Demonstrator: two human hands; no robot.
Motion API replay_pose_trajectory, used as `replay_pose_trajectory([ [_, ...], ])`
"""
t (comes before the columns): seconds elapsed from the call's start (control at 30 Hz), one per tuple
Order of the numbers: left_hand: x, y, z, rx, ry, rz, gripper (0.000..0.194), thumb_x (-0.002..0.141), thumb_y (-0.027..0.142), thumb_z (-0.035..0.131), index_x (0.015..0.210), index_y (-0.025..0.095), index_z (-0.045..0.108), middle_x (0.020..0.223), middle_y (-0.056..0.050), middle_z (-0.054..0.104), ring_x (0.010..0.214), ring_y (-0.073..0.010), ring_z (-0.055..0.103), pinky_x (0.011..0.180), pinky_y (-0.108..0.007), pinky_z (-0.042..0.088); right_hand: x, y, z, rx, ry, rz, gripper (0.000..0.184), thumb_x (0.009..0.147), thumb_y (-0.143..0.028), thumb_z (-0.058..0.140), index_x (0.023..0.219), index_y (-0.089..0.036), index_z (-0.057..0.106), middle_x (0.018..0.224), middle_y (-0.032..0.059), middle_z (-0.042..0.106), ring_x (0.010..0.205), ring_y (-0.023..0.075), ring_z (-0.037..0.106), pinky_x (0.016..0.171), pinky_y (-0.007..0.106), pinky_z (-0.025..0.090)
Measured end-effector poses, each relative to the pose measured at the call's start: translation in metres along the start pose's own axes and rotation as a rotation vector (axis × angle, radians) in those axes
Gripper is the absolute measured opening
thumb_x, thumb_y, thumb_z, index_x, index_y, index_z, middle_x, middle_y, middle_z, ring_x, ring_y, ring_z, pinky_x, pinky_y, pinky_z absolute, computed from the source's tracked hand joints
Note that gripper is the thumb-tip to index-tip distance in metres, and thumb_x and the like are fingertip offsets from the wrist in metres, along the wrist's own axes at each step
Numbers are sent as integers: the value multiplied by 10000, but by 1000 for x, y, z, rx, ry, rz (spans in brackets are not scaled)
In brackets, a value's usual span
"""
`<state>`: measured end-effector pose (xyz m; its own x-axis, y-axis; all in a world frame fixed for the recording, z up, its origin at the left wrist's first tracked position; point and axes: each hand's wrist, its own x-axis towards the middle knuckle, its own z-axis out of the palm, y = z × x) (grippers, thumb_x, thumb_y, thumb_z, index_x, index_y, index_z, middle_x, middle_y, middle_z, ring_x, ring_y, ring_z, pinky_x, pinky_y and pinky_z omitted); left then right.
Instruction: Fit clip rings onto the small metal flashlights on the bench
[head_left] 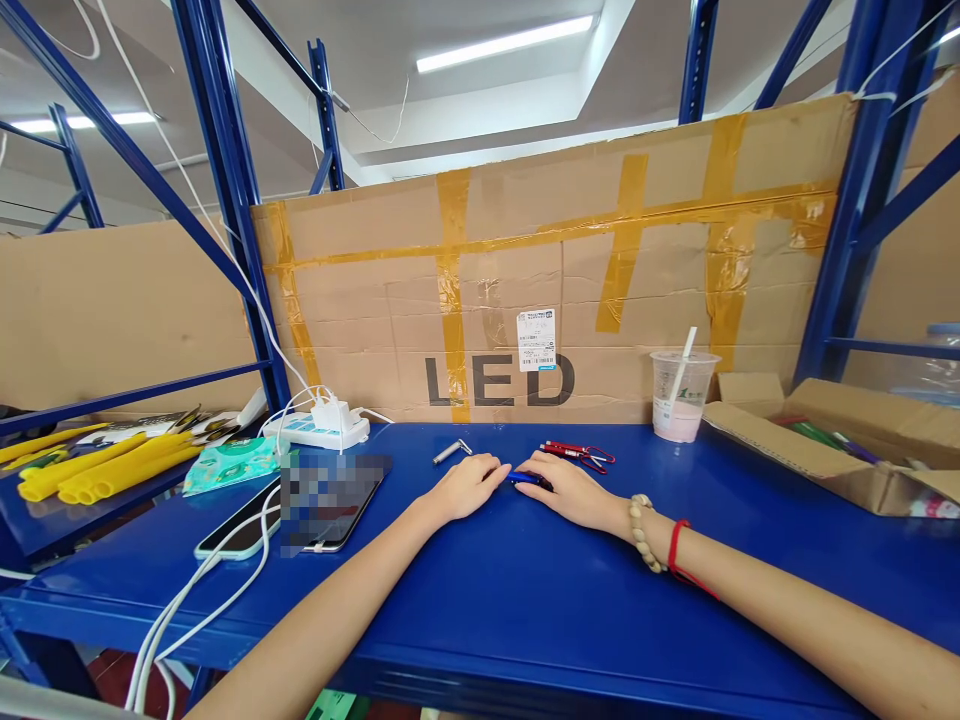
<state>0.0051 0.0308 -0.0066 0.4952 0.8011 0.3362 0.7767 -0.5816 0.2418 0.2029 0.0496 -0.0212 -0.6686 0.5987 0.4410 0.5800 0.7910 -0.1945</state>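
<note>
Both hands meet over the blue tabletop, around a slim, shiny blue item (525, 478) whose ends are largely covered, so its kind is unclear. My left hand (469, 487) has its fingers curled, with the fingertips at the left end of the blue item. Fingers bent over its right end, my right hand (566, 488) grips it from the other side. Just behind the right hand lie red slim pieces with a carabiner-like clip (581, 455). A small silver cylinder with a clip (451, 452) rests behind the left hand.
To the left are a phone (240, 530), a dark tablet-like device (352, 505), white cables, a power strip (319, 428), a green packet (232, 462) and yellow tubes (127, 468). A drink cup (679, 400) and an open cardboard box (832, 455) stand right. Cardboard (525, 290) walls the back.
</note>
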Motion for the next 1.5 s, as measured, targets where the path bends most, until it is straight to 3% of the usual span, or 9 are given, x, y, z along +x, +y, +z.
replay_pose_trajectory([
  [0.5, 0, 3, -2, 35, -10, 42, 427, 942, 346, 219, 659, 161, 481, 737, -29, 509, 757, -156, 506, 743, -291, 405, 0, 1, 2, 52, -13, 12, 233, 926, -335, 340, 958, -184, 514, 955, 57, 527, 896, 171, 508, 834, 342, 431],
  [0.8, -1, 5, -1, 37, -5, 69, 296, 942, 325, 265, 829, 179, 497, 845, -29, 536, 842, -162, 517, 776, -287, 412, -1, -6, -4, 48, -68, 71, 251, 942, -331, 255, 927, -196, 466, 930, 51, 523, 842, 172, 526, 796, 347, 434],
  [1.0, -2, 6, -1, 54, 0, 65, 275, 936, 328, 289, 867, 176, 508, 882, -41, 542, 886, -174, 509, 812, -301, 410, -2, -6, -4, 72, -25, 99, 233, 941, -321, 248, 990, -189, 433, 976, 66, 535, 874, 178, 534, 805, 350, 424],
  [1.3, -2, 7, -2, 38, 11, 93, 169, 918, 301, 332, 941, 181, 449, 902, -32, 537, 822, -166, 518, 750, -295, 426, -1, -3, -2, 62, -43, 89, 277, 922, -420, 295, 951, -189, 444, 964, 61, 555, 862, 190, 541, 780, 351, 417],
  [1.5, -2, 6, -3, 16, -2, 76, 222, 934, 329, 274, 938, 189, 447, 971, -38, 539, 899, -174, 516, 814, -319, 412, -1, -4, -2, 59, -57, 112, 298, 917, -449, 297, 951, -192, 444, 954, 54, 567, 845, 188, 549, 756, 338, 416],
])
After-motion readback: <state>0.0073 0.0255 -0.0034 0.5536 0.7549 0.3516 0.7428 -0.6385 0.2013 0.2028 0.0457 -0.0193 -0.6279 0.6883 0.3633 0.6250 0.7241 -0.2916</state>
